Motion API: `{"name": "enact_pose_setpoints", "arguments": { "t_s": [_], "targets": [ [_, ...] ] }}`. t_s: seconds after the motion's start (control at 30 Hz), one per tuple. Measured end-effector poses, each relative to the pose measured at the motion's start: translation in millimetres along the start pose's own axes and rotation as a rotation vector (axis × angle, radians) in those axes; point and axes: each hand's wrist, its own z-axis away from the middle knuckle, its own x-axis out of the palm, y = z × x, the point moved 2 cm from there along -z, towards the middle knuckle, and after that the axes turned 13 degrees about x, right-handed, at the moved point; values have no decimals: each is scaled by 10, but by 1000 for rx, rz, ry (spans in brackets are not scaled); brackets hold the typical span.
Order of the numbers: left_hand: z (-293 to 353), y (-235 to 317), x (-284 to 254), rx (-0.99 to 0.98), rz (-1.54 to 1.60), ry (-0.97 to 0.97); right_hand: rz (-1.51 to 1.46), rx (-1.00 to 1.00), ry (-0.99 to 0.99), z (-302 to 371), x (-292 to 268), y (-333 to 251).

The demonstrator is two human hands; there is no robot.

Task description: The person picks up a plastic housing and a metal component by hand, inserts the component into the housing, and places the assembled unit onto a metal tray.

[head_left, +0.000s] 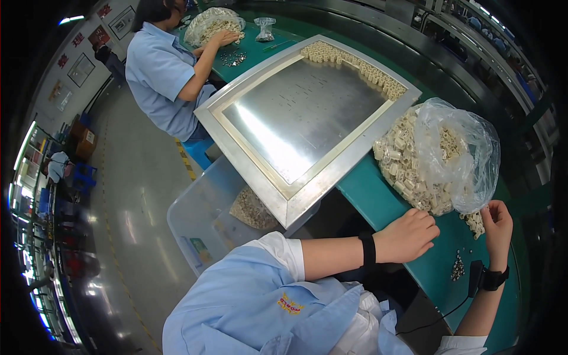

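Observation:
A clear plastic bag (455, 160) full of beige plastic parts (408, 157) lies on the green table ahead of my hands. My left hand (408, 236) is closed beside the bag's near edge, its fingers curled and their tips turned away; what they hold, if anything, is hidden. On the right, my right hand (498, 222) has thumb and forefinger pinched together next to a small heap of beige parts (473, 223) that spills by the bag. Whatever sits in that pinch is too small to make out. Nearer me lies a small pile of shiny metal pieces (457, 267).
A metal-framed tray (284, 207) rests at the table's left, beige parts lined along its far and right sides. Below it stands a clear plastic bin (195, 228) with a bag of parts (251, 210) inside. A co-worker (163, 77) handles another bag (213, 25) farther off. A cable (441, 319) runs by my right wrist.

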Motion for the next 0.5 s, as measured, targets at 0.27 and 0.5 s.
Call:
{"name": "enact_pose_setpoints", "arguments": {
  "t_s": [0.27, 0.5],
  "targets": [
    [-10, 49, 7, 8, -10, -2, 15, 12, 4, 28, -35, 30],
    [-71, -43, -119, -28, 201, 140, -95, -58, -20, 504, 230, -399]
  ]
}}
